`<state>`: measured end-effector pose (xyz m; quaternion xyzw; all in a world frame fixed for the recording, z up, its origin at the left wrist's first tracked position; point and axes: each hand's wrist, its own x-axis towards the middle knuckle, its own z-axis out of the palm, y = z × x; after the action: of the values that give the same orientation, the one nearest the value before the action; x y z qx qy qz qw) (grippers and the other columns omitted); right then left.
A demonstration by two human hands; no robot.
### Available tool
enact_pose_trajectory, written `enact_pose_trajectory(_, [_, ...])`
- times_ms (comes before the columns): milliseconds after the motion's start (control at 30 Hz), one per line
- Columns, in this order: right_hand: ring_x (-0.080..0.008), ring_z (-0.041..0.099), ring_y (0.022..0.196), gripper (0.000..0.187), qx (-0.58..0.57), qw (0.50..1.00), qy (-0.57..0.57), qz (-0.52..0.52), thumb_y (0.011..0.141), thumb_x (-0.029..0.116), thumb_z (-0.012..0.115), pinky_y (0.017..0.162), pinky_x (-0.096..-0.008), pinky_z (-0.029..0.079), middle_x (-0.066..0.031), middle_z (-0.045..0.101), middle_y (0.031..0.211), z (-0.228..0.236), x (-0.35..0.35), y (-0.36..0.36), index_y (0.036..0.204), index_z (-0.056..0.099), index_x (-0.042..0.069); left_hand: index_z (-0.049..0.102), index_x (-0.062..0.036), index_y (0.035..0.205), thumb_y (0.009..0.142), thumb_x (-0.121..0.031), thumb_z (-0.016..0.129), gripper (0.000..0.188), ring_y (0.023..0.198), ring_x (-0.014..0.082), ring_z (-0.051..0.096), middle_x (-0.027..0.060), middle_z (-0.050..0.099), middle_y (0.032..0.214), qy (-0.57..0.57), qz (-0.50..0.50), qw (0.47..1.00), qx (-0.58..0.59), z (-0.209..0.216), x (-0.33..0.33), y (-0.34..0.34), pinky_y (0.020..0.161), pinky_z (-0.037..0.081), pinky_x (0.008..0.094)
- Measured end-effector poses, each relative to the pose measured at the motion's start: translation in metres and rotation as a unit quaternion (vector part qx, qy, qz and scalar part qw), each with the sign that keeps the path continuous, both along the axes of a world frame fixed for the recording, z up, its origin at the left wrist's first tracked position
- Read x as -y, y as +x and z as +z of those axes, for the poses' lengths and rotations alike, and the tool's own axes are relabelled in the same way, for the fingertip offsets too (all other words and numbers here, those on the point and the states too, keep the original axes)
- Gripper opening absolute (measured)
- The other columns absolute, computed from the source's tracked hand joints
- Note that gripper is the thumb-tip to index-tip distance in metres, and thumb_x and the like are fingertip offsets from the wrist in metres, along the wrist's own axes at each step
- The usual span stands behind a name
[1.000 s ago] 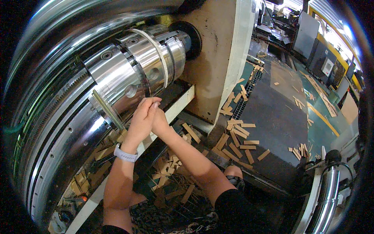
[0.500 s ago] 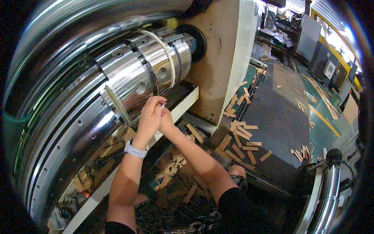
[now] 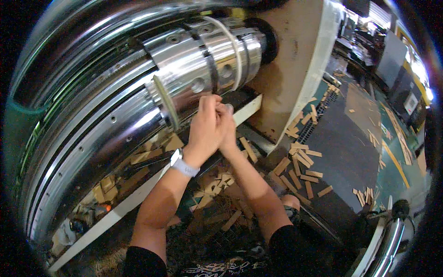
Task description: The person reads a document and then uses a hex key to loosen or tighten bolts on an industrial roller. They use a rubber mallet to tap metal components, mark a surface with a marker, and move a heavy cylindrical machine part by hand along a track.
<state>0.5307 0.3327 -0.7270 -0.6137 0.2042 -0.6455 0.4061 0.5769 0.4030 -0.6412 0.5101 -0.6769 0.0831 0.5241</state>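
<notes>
My left hand point(image 3: 203, 131), with a watch point(image 3: 183, 164) on a pale strap at its wrist, is closed and pressed against my right hand point(image 3: 227, 131). The fingers of my right hand are curled too, partly covered by the left. A small shiny bit point(image 3: 229, 109) shows at the fingertips, too small to name. Both hands sit just below a polished steel cylinder point(image 3: 177, 57) with round holes and dark grooves. A pale ring band point(image 3: 229, 39) circles the cylinder near its far end, and a yellowish band point(image 3: 165, 99) lies around its nearer part.
A pale metal bar point(image 3: 248, 109) runs under the hands, with a stained machine side wall point(image 3: 295, 60) beyond. Cardboard strips point(image 3: 302, 157) lie scattered over the dark floor plate point(image 3: 339, 143) to the right. A shiny metal tube point(image 3: 392, 240) stands at lower right.
The view has shifted, so the machine and both hands appear farther right in the picture. My hands remain together below the cylinder, with the fingers slightly rearranged.
</notes>
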Motion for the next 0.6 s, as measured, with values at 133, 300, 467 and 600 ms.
enact_pose_trajectory(133, [-0.0163, 0.059, 0.075, 0.016, -0.074, 0.997, 0.003, 0.009, 0.093, 0.014, 0.045, 0.069, -0.0285, 0.047, -0.0102, 0.062, 0.082, -0.013, 0.001, -0.016, 0.095, 0.051, -0.001, 0.048, -0.0008, 0.109, 0.077, -0.015, 0.062, 0.038, 0.091, 0.0317, 0.054, 0.0153, 0.049, 0.110, 0.025, 0.069, 0.986, 0.147, 0.008, -0.078, 0.039, 0.075, 0.044, 0.0406])
enact_pose_trajectory(300, [-0.0136, 0.059, 0.067, 0.016, -0.219, 0.957, 0.120, 0.150, 0.094, 0.015, 0.042, 0.064, -0.0271, 0.049, -0.0078, 0.062, 0.074, -0.029, 0.012, -0.017, 0.096, 0.046, 0.000, 0.048, -0.0041, 0.113, 0.071, -0.014, 0.063, 0.045, 0.110, 0.0338, 0.043, 0.0162, 0.048, 0.115, -0.171, 0.252, 0.898, 0.316, 0.029, -0.119, 0.122, 0.096, 0.029, 0.0481])
enact_pose_trajectory(467, [-0.0142, 0.060, 0.063, 0.019, -0.159, 0.944, 0.137, 0.253, 0.095, 0.019, 0.039, 0.056, -0.0260, 0.048, -0.0077, 0.062, 0.070, -0.029, 0.031, -0.007, 0.097, 0.046, 0.001, 0.047, -0.0083, 0.118, 0.073, -0.018, 0.061, 0.049, 0.118, 0.0340, 0.040, 0.0158, 0.045, 0.124, -0.089, 0.407, 0.819, 0.394, 0.020, -0.100, 0.119, 0.100, 0.020, 0.0562])
enact_pose_trajectory(600, [-0.0155, 0.060, 0.061, 0.020, -0.168, 0.929, 0.158, 0.290, 0.095, 0.019, 0.039, 0.054, -0.0255, 0.048, -0.0094, 0.062, 0.070, -0.026, 0.039, -0.003, 0.094, 0.045, 0.001, 0.046, -0.0113, 0.122, 0.076, -0.022, 0.058, 0.049, 0.119, 0.0333, 0.041, 0.0159, 0.043, 0.128, -0.093, 0.431, 0.798, 0.412, 0.024, -0.090, 0.109, 0.100, 0.022, 0.0524])
